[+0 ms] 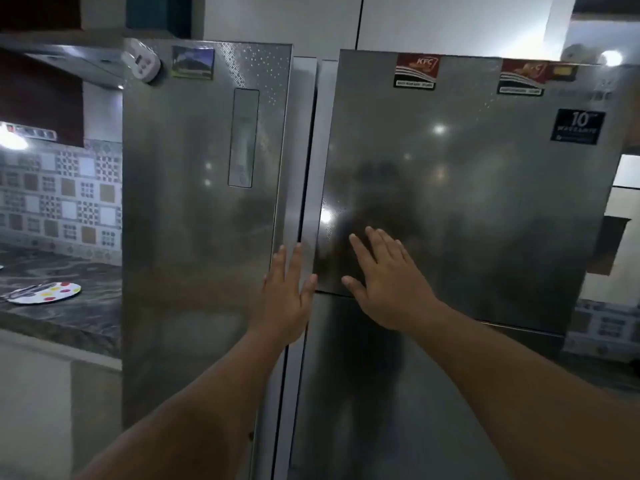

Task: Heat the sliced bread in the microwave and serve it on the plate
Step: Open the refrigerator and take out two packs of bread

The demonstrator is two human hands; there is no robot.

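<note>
A tall steel fridge with two doors fills the view. My left hand (287, 296) lies flat with straight fingers at the inner edge of the left door (194, 216), by the gap between the doors. My right hand (384, 282) is spread flat against the lower part of the upper right door (485, 202). Both hands hold nothing. A white plate with coloured dots (45, 292) lies on the dark marble counter at the left, with a metal utensil across it. No bread and no microwave are in view.
The dark marble counter (59, 317) runs to the left of the fridge, backed by patterned tiles (59, 199). A range hood (69, 60) hangs above it. Magnets and stickers sit on the fridge doors. White cabinets stand above the fridge.
</note>
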